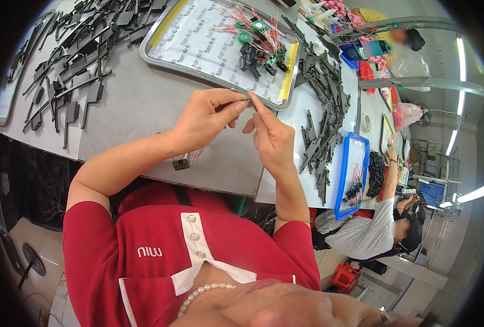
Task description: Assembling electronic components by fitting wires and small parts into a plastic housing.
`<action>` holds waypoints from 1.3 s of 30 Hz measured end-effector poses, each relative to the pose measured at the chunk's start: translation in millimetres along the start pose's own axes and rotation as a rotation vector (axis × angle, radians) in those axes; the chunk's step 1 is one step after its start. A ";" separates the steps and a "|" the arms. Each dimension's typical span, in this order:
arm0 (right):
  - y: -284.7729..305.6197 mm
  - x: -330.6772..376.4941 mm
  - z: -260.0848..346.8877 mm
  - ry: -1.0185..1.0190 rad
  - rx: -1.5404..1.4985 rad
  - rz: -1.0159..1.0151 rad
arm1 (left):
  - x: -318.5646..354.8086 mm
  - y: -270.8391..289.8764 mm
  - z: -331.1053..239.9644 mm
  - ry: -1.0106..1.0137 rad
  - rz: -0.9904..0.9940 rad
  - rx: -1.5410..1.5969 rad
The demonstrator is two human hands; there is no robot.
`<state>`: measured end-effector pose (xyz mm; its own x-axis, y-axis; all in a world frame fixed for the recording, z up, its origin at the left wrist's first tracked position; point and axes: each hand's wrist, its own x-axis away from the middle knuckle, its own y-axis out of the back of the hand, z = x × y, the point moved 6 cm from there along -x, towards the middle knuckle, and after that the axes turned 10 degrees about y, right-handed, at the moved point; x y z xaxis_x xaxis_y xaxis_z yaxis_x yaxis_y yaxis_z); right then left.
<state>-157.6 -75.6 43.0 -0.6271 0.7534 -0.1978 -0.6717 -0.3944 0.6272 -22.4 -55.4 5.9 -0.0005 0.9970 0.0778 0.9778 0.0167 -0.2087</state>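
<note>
My left hand and my right hand meet over the table, just off the near edge of a metal tray. Thumb and fingers of both are pinched around a tiny dark piece, too small and too covered to name. Inside the paper-lined tray, at its right end, lies a heap of small black modules with green round parts and thin red and white wires. Below my left wrist, near the table's edge, rests one small black module with thin wires.
Long black plastic parts are strewn over the table at left, with another pile right of the tray. Farther right stands a blue-rimmed tray holding wired pieces. A co-worker in a grey shirt sits beyond it, another in yellow farther off.
</note>
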 end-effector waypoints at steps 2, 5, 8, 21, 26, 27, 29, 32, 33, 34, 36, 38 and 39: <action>-0.3 -0.5 -0.2 -0.016 0.030 0.013 | -0.5 0.9 0.4 -0.013 -0.004 -0.025; -1.8 -1.0 3.3 0.104 0.148 -0.027 | -1.1 1.8 0.0 -0.060 -0.026 -0.081; -5.6 1.8 6.1 0.228 0.383 -0.108 | 0.2 1.4 -3.3 -0.113 -0.057 -0.117; -0.6 -1.7 -21.2 -0.036 -0.420 -0.148 | -6.5 0.3 8.1 0.099 0.128 0.088; -1.0 -3.3 -27.0 -0.157 -0.652 -0.139 | -5.6 -10.1 9.2 0.176 0.267 0.087; -2.6 -3.1 -26.8 -0.159 -0.607 -0.125 | -4.9 -13.2 9.4 0.160 0.295 0.100; 0.3 -5.5 -30.5 -0.164 -0.628 -0.185 | -5.5 -12.3 13.4 0.192 0.264 0.083; 8.5 -7.1 -32.2 -0.164 -0.682 -0.265 | -8.4 -8.8 10.9 0.156 0.267 0.007; 8.5 -6.9 -35.4 -0.174 -0.735 -0.282 | -7.3 -7.5 10.5 0.251 0.310 -0.007; 8.9 -5.5 -38.2 -0.185 -0.788 -0.301 | -5.1 -7.7 12.6 0.347 0.355 -0.020; 14.9 -4.9 -43.2 -0.186 -0.815 -0.314 | -5.6 -7.4 13.9 0.366 0.377 0.018; 14.3 -6.2 -45.1 -0.194 -0.840 -0.316 | -6.7 -3.8 17.2 0.386 0.397 0.066; 13.0 -6.4 -46.0 -0.198 -0.836 -0.309 | -7.4 -2.2 17.0 0.370 0.417 0.048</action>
<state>-180.5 -109.8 17.8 -0.3441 0.9351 -0.0848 -0.9139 -0.3543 -0.1980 -28.1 -61.5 -10.8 0.4668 0.8266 0.3144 0.8685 -0.3615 -0.3391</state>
